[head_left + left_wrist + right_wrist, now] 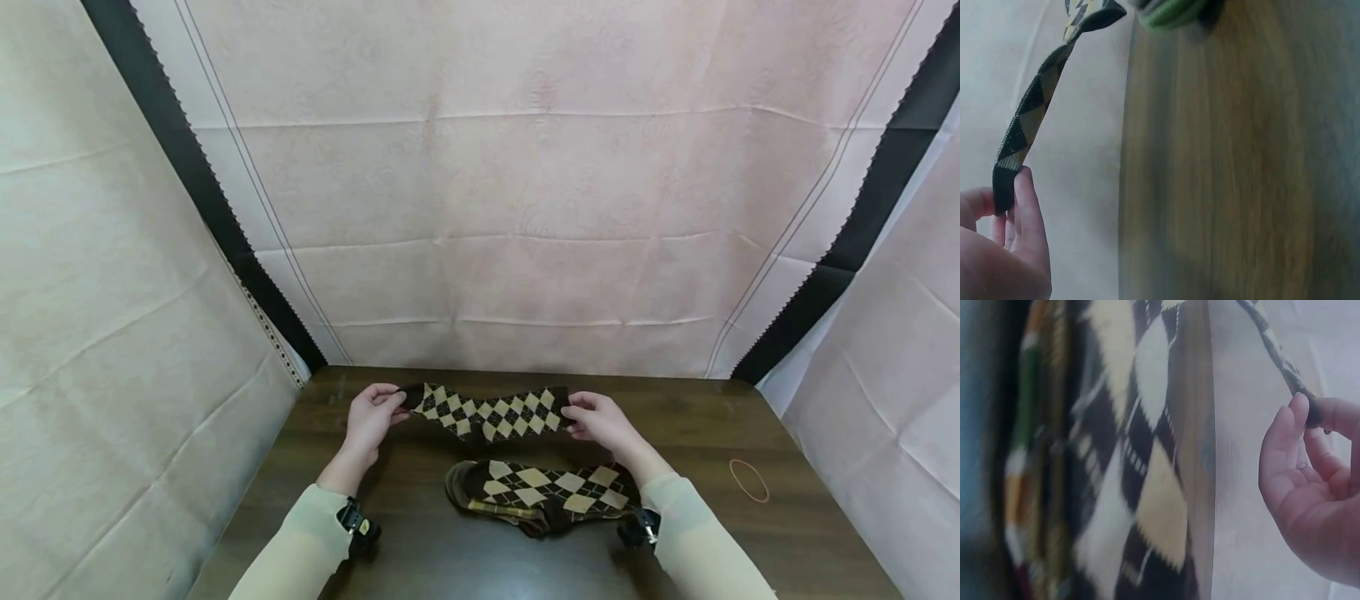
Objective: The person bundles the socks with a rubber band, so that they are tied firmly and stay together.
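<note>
A dark sock with cream argyle diamonds (pixel 517 415) is stretched sideways between both hands above the table. My left hand (pixel 372 414) pinches its dark left end between thumb and fingers; the left wrist view shows that dark sock edge (pixel 1005 187) in the fingertips. At the other end, my right hand (pixel 600 419) pinches the dark band, also seen in the right wrist view as a sock end (pixel 1314 412). Nearer to me lies a stack of folded argyle socks (pixel 562 490), between the two forearms. Its layered edges fill the left of the right wrist view.
A thin orange rubber band (pixel 750 481) lies on the brown wooden table (pixel 420 542), right of the right forearm. Pale cloth walls (pixel 525 208) with dark strips at the corners enclose the table at the back and both sides.
</note>
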Demonstrator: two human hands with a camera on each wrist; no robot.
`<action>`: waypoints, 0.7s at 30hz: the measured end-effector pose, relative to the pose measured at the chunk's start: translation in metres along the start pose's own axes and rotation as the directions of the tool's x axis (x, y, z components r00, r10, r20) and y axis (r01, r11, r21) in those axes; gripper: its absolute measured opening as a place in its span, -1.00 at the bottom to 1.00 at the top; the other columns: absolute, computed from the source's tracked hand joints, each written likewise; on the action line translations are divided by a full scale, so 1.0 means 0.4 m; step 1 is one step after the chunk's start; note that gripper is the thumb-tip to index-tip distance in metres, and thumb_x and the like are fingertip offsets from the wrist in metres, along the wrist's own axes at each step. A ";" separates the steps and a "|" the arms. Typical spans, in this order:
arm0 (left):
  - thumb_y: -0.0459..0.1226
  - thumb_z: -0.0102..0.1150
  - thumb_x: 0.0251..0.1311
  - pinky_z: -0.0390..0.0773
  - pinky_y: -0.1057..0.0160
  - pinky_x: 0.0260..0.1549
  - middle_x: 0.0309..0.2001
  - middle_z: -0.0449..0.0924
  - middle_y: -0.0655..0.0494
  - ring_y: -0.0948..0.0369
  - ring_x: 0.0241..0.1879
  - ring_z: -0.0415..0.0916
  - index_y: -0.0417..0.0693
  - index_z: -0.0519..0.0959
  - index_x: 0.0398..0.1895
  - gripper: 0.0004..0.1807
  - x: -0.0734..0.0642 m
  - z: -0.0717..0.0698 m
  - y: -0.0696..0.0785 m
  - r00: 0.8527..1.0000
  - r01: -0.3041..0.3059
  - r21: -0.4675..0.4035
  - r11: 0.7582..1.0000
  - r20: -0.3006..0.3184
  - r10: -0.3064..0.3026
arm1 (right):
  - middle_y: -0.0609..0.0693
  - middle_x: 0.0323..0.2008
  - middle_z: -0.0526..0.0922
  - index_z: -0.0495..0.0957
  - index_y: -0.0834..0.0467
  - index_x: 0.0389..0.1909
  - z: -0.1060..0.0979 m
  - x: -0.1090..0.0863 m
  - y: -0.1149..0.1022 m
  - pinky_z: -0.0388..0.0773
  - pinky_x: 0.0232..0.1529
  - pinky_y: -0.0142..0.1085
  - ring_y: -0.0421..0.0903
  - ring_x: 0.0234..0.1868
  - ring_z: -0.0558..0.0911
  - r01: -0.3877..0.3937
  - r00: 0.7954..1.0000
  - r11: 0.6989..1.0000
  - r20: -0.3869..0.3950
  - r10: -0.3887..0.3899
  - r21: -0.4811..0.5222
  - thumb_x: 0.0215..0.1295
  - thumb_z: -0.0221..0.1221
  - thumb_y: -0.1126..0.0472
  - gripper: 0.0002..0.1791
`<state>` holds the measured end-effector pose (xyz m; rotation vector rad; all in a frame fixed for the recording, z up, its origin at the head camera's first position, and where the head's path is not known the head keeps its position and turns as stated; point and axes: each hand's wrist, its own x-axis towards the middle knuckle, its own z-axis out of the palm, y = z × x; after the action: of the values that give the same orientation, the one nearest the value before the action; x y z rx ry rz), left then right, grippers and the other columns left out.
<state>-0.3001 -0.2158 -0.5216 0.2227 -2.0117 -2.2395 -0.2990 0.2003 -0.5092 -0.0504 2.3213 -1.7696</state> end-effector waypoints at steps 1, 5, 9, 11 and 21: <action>-0.44 0.27 0.47 0.79 0.09 -0.13 -0.11 0.76 -0.17 0.19 -0.35 0.75 -0.39 0.52 0.05 -0.78 -0.003 0.005 -0.001 1.000 0.000 -0.001 1.000 0.012 0.000 | 0.30 0.12 0.65 0.41 0.44 0.38 -0.008 -0.008 0.004 0.77 -0.04 -0.08 0.08 -0.17 0.75 -0.004 1.000 1.000 0.002 0.004 0.004 0.58 0.20 0.22 -0.49; -0.45 0.31 0.43 0.79 0.09 -0.15 -0.13 0.76 -0.21 0.14 -0.35 0.77 -0.38 0.54 0.00 -0.79 -0.021 0.022 -0.007 0.997 0.005 0.002 1.000 0.076 -0.005 | 0.26 0.10 0.66 0.41 0.44 0.38 -0.039 -0.041 0.023 0.77 -0.09 -0.15 0.00 -0.20 0.75 -0.022 1.000 1.000 0.006 0.022 0.008 0.58 0.22 0.19 -0.47; -0.45 0.38 0.38 0.79 0.07 -0.13 -0.15 0.74 -0.22 0.09 -0.29 0.78 -0.44 0.56 0.02 -0.73 -0.042 0.034 -0.011 0.986 0.026 0.002 1.000 0.165 -0.026 | 0.15 0.01 0.69 0.34 0.48 0.41 -0.075 -0.072 0.045 0.76 -0.14 -0.22 -0.09 -0.26 0.74 -0.039 0.999 0.999 0.026 0.038 0.038 0.58 0.21 0.18 -0.41; -0.46 0.41 0.34 0.80 0.10 -0.16 -0.20 0.73 -0.16 0.07 -0.27 0.77 -0.46 0.57 0.02 -0.70 -0.053 0.040 -0.011 0.978 0.033 0.005 0.999 0.206 -0.033 | 0.10 -0.06 0.68 0.31 0.50 0.42 -0.094 -0.088 0.058 0.76 -0.16 -0.26 -0.13 -0.28 0.73 -0.048 0.998 0.997 0.038 0.046 0.058 0.59 0.20 0.19 -0.40; -0.41 0.48 0.30 0.76 -0.08 -0.03 -0.19 0.73 -0.07 0.09 -0.25 0.75 -0.39 0.69 0.04 -0.69 -0.077 0.065 0.019 0.961 -0.005 0.049 0.999 0.276 -0.009 | 0.01 -0.03 0.66 0.35 0.44 0.36 -0.143 -0.126 0.079 0.74 -0.12 -0.29 -0.15 -0.23 0.71 -0.070 0.997 0.988 0.025 0.068 0.135 0.62 0.17 0.19 -0.50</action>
<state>-0.2749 -0.1852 -0.5105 -0.0907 -2.2007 -2.3356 -0.2577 0.2713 -0.5173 0.0338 2.1556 -1.8787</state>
